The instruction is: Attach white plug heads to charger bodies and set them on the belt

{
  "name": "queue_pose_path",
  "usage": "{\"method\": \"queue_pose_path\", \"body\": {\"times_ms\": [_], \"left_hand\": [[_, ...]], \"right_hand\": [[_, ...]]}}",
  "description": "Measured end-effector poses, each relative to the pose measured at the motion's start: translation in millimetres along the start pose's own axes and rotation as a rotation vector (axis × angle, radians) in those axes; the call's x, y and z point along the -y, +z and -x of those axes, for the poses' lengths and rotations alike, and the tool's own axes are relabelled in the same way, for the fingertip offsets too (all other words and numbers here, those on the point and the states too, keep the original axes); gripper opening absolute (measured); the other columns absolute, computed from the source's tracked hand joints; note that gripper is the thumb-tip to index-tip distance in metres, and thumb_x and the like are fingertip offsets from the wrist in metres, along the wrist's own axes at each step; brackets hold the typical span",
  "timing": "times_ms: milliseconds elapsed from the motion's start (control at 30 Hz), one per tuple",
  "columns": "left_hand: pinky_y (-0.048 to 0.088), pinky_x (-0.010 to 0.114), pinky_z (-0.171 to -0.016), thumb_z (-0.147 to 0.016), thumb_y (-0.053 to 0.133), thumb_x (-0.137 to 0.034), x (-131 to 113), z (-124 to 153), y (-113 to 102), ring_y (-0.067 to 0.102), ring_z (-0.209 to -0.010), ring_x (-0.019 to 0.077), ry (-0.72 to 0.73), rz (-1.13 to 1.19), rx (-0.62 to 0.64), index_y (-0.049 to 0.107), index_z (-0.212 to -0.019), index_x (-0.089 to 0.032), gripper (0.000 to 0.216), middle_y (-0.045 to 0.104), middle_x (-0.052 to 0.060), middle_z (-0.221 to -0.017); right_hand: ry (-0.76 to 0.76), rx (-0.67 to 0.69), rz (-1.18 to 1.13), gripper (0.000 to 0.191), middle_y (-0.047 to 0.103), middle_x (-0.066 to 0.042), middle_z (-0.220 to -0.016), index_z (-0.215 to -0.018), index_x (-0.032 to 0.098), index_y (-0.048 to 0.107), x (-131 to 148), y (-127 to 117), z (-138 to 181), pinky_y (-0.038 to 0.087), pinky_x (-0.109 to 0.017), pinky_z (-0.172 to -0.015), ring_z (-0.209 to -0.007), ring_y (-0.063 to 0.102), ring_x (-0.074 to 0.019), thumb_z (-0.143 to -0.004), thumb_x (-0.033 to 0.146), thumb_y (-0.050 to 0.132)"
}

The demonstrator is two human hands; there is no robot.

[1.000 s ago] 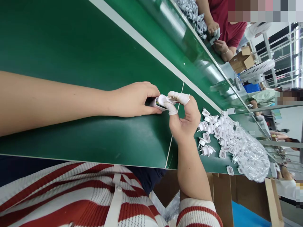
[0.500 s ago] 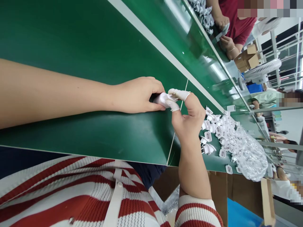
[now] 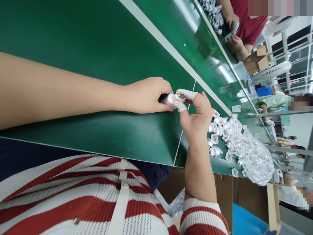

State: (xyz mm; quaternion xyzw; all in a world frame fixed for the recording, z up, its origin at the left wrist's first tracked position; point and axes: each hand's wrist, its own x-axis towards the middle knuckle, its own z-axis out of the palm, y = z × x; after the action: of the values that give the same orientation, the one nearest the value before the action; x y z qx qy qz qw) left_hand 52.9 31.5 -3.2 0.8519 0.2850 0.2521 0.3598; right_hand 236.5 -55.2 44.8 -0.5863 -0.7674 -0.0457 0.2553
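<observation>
Left hand (image 3: 152, 95) gripping white plastic housing (image 3: 168, 99); right hand (image 3: 197, 113) pinching white pronged plastic cap (image 3: 181, 97) against it.
Uneven thumb pressure could tilt the cap off line.

Charger (image 3: 167, 99) looks to be smooth plastic with a faint gloss; finger cots (image 3: 189, 94) thin, rubber-like, matt and wrinkled. Bench (image 3: 97, 137) surface smooth, with a soft sheen; plugs (image 3: 229, 132) hard, smooth plastic; bag (image 3: 260, 161) crinkled plastic film, highly glossy. Shirt (image 3: 97, 202) is knitted cloth, ribbed and matt, its lower button (image 3: 76, 221) shiny; carton (image 3: 225, 192) plain matt cardboard.
</observation>
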Motion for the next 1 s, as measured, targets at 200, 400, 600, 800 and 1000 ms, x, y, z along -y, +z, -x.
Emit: {"method": "queue_pose_path", "body": {"times_ms": [200,400,600,800,1000], "left_hand": [[0.047,0.036,-0.086,-0.085,0.065,-0.053,-3,0,1,0.066,-0.098,0.0263,-0.008,-0.026,-0.018,0.072,-0.09,-0.021,0.033,0.07,0.003,-0.093],[0.048,0.035,-0.083,-0.082,0.068,-0.055,-3,-2,3,0.067,-0.096,0.0257,-0.053,0.011,-0.035,0.073,-0.089,-0.019,0.037,0.072,0.004,-0.095],[0.057,0.039,-0.087,-0.077,0.077,-0.054,-7,1,-1,0.073,-0.094,0.0265,-0.2,0.409,-0.087,0.077,-0.104,-0.019,0.045,0.079,0.004,-0.098],[0.063,0.038,-0.09,-0.071,0.091,-0.051,-14,4,-10,0.076,-0.092,0.0239,-0.306,0.836,-0.023,0.079,-0.105,-0.02,0.047,0.082,0.005,-0.1],[0.062,0.03,-0.073,-0.075,0.092,-0.052,-9,-1,-19,0.073,-0.079,0.0191,-0.299,0.909,0.229,0.08,-0.099,-0.018,0.044,0.081,0.006,-0.092]], "right_hand": [[0.092,-0.047,-0.031,0.02,0.08,-0.001,-0.109,-0.113,0.028,0.072,4,11,5,0.034,-0.056,-0.128,-0.098,0.075,-0.0205,-0.096,0.022,0.061],[0.197,-0.113,-0.318,0.038,0.076,-0.007,-0.127,-0.138,0.024,0.066,-4,30,9,0.054,-0.045,-0.114,-0.112,0.073,-0.022,-0.101,0.032,0.061],[0.161,-0.098,-0.524,0.091,0.063,-0.014,-0.152,-0.167,0.028,0.028,-1,22,13,0.051,-0.05,-0.119,-0.135,0.064,-0.0283,-0.093,0.052,0.076],[0.049,-0.101,-0.534,0.079,0.063,-0.01,-0.149,-0.156,0.034,0.048,-6,14,16,0.055,-0.052,-0.115,-0.132,0.065,-0.029,-0.087,0.052,0.083],[-0.037,-0.135,-0.474,0.047,0.072,-0.008,-0.134,-0.136,0.031,0.066,-7,9,15,0.056,-0.048,-0.112,-0.124,0.069,-0.0259,-0.091,0.04,0.081]]}}
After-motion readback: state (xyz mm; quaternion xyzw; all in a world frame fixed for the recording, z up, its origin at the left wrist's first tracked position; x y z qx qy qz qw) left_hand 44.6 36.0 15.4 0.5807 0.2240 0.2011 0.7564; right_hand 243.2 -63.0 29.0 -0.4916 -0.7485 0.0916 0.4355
